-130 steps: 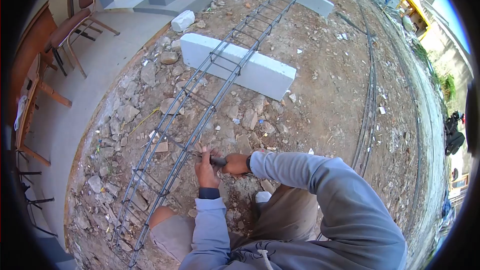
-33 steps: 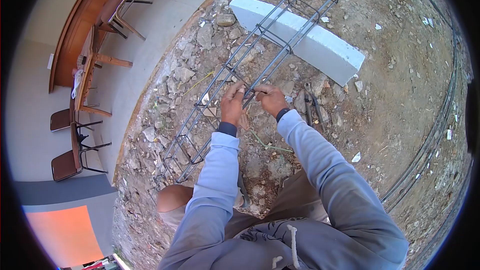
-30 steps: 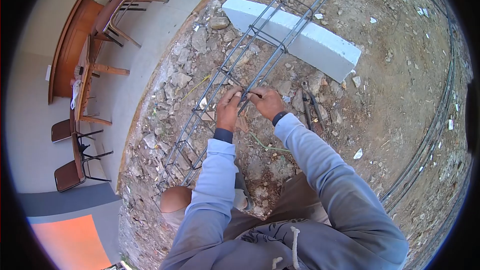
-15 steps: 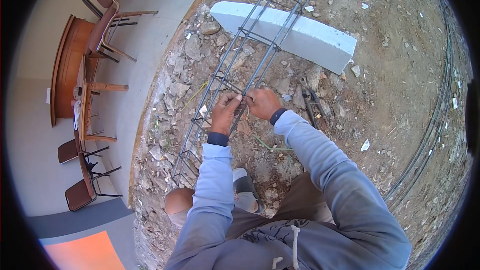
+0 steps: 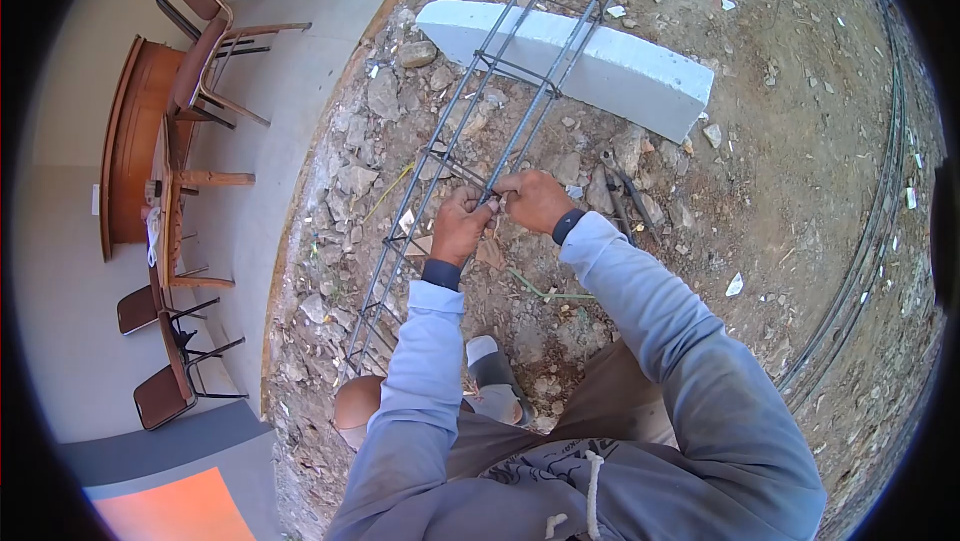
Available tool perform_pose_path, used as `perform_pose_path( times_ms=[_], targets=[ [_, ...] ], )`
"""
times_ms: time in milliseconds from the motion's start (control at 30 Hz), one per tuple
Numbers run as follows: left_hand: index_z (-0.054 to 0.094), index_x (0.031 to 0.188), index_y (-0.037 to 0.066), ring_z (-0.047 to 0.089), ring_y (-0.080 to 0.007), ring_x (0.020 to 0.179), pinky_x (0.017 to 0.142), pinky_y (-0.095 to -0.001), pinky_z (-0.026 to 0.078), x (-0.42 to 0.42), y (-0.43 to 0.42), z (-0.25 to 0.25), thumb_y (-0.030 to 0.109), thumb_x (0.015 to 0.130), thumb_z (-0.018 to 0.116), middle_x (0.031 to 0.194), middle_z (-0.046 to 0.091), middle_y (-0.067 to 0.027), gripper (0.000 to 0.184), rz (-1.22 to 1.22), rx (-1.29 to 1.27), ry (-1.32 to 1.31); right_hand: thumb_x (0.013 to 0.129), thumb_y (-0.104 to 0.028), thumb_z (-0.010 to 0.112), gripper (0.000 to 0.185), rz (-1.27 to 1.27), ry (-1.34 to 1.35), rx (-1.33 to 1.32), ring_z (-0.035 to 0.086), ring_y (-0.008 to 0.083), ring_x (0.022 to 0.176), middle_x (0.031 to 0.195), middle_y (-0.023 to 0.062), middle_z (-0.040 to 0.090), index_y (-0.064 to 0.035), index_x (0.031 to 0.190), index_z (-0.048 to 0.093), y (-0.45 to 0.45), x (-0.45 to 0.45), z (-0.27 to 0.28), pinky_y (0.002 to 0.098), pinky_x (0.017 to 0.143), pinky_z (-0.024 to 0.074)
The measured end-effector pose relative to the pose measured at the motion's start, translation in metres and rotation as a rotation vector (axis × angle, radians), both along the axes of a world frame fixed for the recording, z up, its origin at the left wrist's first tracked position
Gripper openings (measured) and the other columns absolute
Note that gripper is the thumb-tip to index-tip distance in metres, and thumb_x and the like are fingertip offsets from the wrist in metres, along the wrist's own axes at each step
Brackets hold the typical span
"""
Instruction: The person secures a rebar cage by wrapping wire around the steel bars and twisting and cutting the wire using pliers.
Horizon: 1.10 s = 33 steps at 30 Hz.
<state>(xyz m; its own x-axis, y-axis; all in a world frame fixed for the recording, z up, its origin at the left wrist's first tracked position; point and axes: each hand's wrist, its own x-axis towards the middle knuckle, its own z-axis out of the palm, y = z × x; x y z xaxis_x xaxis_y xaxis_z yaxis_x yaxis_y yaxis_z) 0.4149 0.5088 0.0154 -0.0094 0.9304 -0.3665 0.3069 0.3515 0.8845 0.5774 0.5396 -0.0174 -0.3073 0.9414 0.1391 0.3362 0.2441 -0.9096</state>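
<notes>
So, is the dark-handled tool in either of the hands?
No, the dark-handled tool lies on the ground, apart from the left hand and right hand at the rebar cage.

no legible txt, dk print on grey sweatshirt front, poss. lettering, too creased to read

The rebar cage on my feed is long and skinny, dark grey steel bars running side by side with squarish hoops spaced along them. It's lying at a slant, from the top of my view toward lower left, crossing over a white block, then stretching over rubbly ground. Can't tell from here whether the near end touches down.
</notes>
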Motion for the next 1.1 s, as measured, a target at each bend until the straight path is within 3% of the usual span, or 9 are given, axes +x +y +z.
perform_pose_path(
  times_ms=[133, 233, 333, 533, 633, 733, 833, 1033, 1100],
  targets=[
    [0.053, 0.086, 0.0, 0.06, -0.0151, 0.061, 0.053, -0.0303, 0.046, 0.011, 0.001, 0.006, 0.013, 0.081, 0.064, 0.068, 0.061, -0.0092, 0.018, -0.004, 0.07, 0.243, 0.07, -0.015, 0.057, 0.017, -0.021, -0.215, -0.015, 0.063, 0.0374, 0.076, 0.081, 0.021, 0.064, -0.0061, 0.081, 0.067, -0.004, -0.011, 0.003, 0.0446, 0.07, 0.0511],
    [0.049, 0.082, -0.001, 0.062, -0.0289, 0.063, 0.055, -0.0372, 0.046, 0.013, -0.001, -0.001, 0.014, 0.079, 0.065, 0.068, 0.06, -0.0165, 0.022, -0.061, 0.372, 0.581, 0.073, -0.017, 0.054, 0.02, -0.024, -0.381, -0.085, 0.063, 0.0371, 0.076, 0.08, 0.0218, 0.064, -0.0024, 0.078, 0.066, -0.006, -0.014, 0.034, 0.0425, 0.071, 0.0515],
    [0.048, 0.081, 0.0, 0.06, -0.0404, 0.069, 0.057, -0.043, 0.046, 0.018, -0.003, 0.002, 0.016, 0.078, 0.065, 0.071, 0.06, -0.022, 0.023, -0.086, 0.461, 0.655, 0.074, -0.022, 0.055, 0.024, -0.011, -0.439, -0.139, 0.064, 0.0363, 0.076, 0.079, 0.0222, 0.065, -0.0011, 0.077, 0.066, -0.002, -0.015, 0.059, 0.0424, 0.07, 0.0522],
    [0.048, 0.087, 0.002, 0.063, -0.0374, 0.07, 0.056, -0.0397, 0.047, 0.005, 0.005, -0.012, 0.016, 0.074, 0.071, 0.071, 0.062, -0.0192, 0.03, -0.143, 0.485, 0.781, 0.079, -0.032, 0.053, 0.034, 0.011, -0.493, -0.152, 0.065, 0.036, 0.075, 0.078, 0.021, 0.065, -0.0007, 0.077, 0.066, 0.005, -0.018, 0.068, 0.0429, 0.069, 0.0528],
    [0.048, 0.087, 0.0, 0.063, -0.0373, 0.069, 0.056, -0.042, 0.047, 0.008, 0.002, -0.008, 0.017, 0.083, 0.06, 0.078, 0.063, -0.0228, 0.021, -0.128, 0.384, 0.651, 0.08, -0.032, 0.052, 0.035, 0.008, -0.481, -0.198, 0.064, 0.0361, 0.079, 0.08, 0.0207, 0.065, -0.0001, 0.079, 0.066, 0.009, -0.017, 0.057, 0.043, 0.072, 0.0519],
    [0.051, 0.089, 0.002, 0.064, -0.0207, 0.065, 0.053, -0.0292, 0.047, -0.001, 0.009, -0.018, 0.01, 0.079, 0.064, 0.079, 0.065, -0.0097, 0.019, 0.031, 0.032, 0.064, 0.08, -0.033, 0.05, 0.036, 0.009, -0.418, -0.229, 0.064, 0.0355, 0.084, 0.085, 0.02, 0.066, -0.0009, 0.083, 0.067, 0.008, -0.02, 0.029, 0.0429, 0.076, 0.0504],
    [0.054, 0.092, 0.002, 0.063, -0.0152, 0.067, 0.053, -0.023, 0.046, 0.005, 0.012, 0.02, 0.007, 0.081, 0.06, 0.085, 0.064, -0.006, 0.013, 0.067, -0.174, -0.126, 0.081, -0.035, 0.05, 0.038, 0.047, -0.284, -0.241, 0.062, 0.0368, 0.084, 0.084, 0.0216, 0.064, -0.0008, 0.082, 0.066, 0.011, -0.013, 0.017, 0.0438, 0.076, 0.049],
    [0.055, 0.109, 0.003, 0.065, -0.0151, 0.083, 0.059, -0.0242, 0.048, -0.014, 0.017, 0.023, 0.01, 0.085, 0.055, 0.094, 0.065, -0.0064, 0.025, 0.144, -0.378, -0.507, 0.081, -0.035, 0.051, 0.035, 0.018, -0.202, -0.344, 0.062, 0.0371, 0.083, 0.085, 0.0212, 0.064, -0.0038, 0.083, 0.067, 0.006, -0.011, 0.028, 0.0444, 0.076, 0.0479],
    [0.056, 0.106, 0.004, 0.064, -0.0147, 0.08, 0.058, -0.0241, 0.048, -0.017, 0.021, 0.017, 0.008, 0.086, 0.054, 0.091, 0.064, -0.0057, 0.021, 0.204, -0.395, -0.486, 0.081, -0.034, 0.052, 0.034, 0.026, -0.205, -0.355, 0.061, 0.0369, 0.084, 0.086, 0.0209, 0.064, -0.0043, 0.084, 0.067, 0.006, -0.01, 0.03, 0.0443, 0.077, 0.0476]
  ],
)
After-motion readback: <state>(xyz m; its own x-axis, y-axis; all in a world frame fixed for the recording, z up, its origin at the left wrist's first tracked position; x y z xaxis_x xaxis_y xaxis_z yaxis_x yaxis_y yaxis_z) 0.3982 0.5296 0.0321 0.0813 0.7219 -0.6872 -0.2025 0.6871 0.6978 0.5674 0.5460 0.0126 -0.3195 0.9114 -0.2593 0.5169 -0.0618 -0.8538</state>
